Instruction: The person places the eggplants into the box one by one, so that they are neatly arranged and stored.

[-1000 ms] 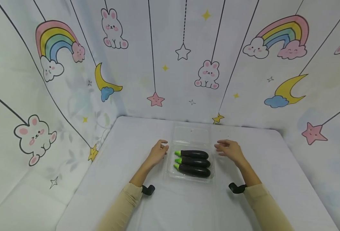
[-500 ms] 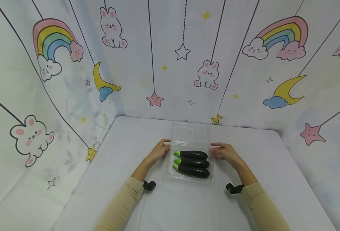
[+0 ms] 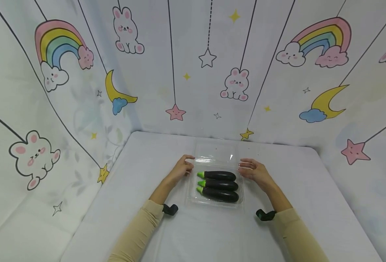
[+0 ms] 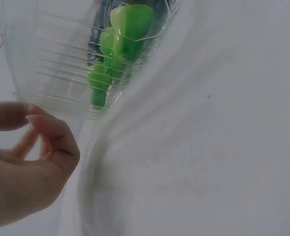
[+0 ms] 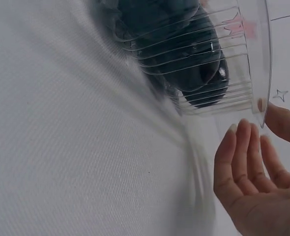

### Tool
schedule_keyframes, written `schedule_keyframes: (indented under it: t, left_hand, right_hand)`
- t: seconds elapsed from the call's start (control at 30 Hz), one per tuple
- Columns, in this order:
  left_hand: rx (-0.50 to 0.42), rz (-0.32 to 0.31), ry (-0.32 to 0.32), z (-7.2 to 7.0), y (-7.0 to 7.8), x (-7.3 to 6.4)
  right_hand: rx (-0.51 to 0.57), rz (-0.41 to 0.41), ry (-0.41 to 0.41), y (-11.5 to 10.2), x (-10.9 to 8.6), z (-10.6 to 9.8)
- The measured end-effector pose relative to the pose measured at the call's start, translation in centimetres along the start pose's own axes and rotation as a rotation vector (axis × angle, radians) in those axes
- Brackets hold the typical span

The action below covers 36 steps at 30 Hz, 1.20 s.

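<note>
Three dark eggplants [image 3: 219, 185] with bright green stems lie side by side in a clear plastic clamshell box [image 3: 193, 198]. Its transparent lid [image 3: 216, 152] is folded back on the far side. My left hand [image 3: 180, 169] is at the box's left edge near the hinge; in the left wrist view its thumb and index finger pinch at the corner of the rim. On the opposite side, my right hand [image 3: 255, 173] holds the rim, its thumb [image 5: 282, 120] on one face and the fingers below. The clear plastic partly hides the exact contact.
A white cloth covers the table [image 3: 140, 153]. Behind it and along both sides hangs a white curtain [image 3: 153, 83] printed with rabbits, rainbows, moons and stars. Dark wrist cameras [image 3: 170, 210] sit on both forearms.
Both hands have moved inward from beside the box to its edges. The lid's far edge has risen slightly and a bright glint now shows on it. The eggplants have stayed put.
</note>
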<state>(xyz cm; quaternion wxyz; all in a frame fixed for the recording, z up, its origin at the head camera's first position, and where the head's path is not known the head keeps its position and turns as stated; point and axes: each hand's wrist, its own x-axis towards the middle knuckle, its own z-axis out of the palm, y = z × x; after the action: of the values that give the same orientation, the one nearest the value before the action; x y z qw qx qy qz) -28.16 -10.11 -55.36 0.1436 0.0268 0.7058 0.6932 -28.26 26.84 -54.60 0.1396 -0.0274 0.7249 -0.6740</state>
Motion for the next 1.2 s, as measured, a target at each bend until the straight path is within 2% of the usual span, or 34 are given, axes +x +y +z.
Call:
schedule_keyframes:
  t: [0.3,0.57,0.77,0.93,1.07,1.2]
  left_hand:
    - [-0.048,-0.008,0.002,0.0,0.0,-0.2]
    - [-0.066,0.013,0.009,-0.1,-0.2,-0.5]
    - [-0.056,0.032,0.041,0.3,-0.4,-0.7]
    - [-0.064,0.035,0.043,0.4,-0.7,-0.7]
    - [-0.063,0.051,0.036,0.3,-0.8,-0.8]
    - [-0.053,0.055,0.06,0.1,-1.0,-1.0]
  right_hand:
    - [0.066,-0.051,-0.054,0.3,0.2,0.0]
    - [0.065,-0.046,-0.091,0.3,-0.1,0.0]
    - [-0.053,-0.054,-0.09,0.4,-0.7,-0.4]
    - [-0.165,-0.056,-0.07,0.3,-1.3,-0.7]
    - [-0.253,-0.084,-0.021,-0.1,-2.2,-0.3]
    - [-0.321,-0.119,0.002,-0.7,-3.2,0.3]
